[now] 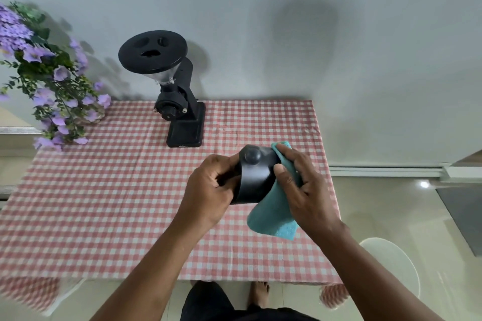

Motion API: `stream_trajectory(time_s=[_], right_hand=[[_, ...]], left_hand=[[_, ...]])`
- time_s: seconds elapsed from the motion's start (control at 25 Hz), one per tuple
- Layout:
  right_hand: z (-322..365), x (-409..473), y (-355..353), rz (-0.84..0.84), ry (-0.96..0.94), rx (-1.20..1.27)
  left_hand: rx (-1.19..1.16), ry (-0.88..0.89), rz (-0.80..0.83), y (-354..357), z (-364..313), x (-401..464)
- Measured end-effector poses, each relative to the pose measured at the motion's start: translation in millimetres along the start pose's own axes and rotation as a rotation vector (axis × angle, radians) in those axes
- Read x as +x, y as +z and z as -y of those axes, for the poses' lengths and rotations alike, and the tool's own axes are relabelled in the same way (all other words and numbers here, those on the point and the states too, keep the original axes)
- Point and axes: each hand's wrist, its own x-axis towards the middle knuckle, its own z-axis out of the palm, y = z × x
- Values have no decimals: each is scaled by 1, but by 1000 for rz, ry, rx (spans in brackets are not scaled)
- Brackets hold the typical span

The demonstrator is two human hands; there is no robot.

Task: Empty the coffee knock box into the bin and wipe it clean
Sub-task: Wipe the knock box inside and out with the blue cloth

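Knock box (254, 181) held in the air above the right half of the counter (130, 190), nearer the front edge than the back, not resting on anything. It is tipped on its side; the dark outer wall faces the camera, with a round knob-like end of the knock bar showing near the top. Which way the opening faces cannot be told for certain; it seems turned toward the left.

Left hand (208, 190): grip closed on the box's left rim, fingers curled over the edge and apparently into the opening. Judged purpose: to steady the box and keep it from turning under the rubbing.

Right hand (305, 185): grip closed on a teal cloth (273, 216), pressing it flat against the box's right side, thumb on the wall, fingers spread behind the cloth. The loose tail of cloth hangs below the hand, over the counter.

Holding the box off the counter likely keeps residue off the checked tablecloth and lets the box be rotated freely.

No bin in view. No grounds visible on the outside wall; the inside is hidden, so whether it is empty cannot be told. Judged stage: wiping, exterior at present.

Also on the counter: black coffee grinder (180, 101) near the back edge, purple flowers (52, 81) at the back left corner, both well apart from the hands.
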Motion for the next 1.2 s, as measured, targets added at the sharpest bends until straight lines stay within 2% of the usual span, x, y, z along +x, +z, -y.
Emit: stream_trajectory(time_s=[0.16,0.32,0.52,0.68,0.76,0.84,0.96,1.12,1.2], right_hand=[[4,-4,2,-46,-8,62],[5,-7,2,-52,-123,-30],[0,-17,0,-85,-560,-343],[15,3,-9,54,-681,-407],[25,22,-17,126,-643,-427],[33,42,-25,179,-512,-392],[32,64,-32,127,-278,-344],[28,64,-31,127,111,36],[25,50,-22,124,170,105]], left_hand=[[167,-21,-104,1,-12,3],[188,-88,-96,-1,-13,8],[129,-44,13,-6,-21,10],[133,104,2,-2,-23,8],[129,127,-6,-1,-16,10],[114,153,30,0,-13,8],[82,187,70,0,-16,3],[59,212,36,4,-12,1],[62,193,37,4,-8,2]])
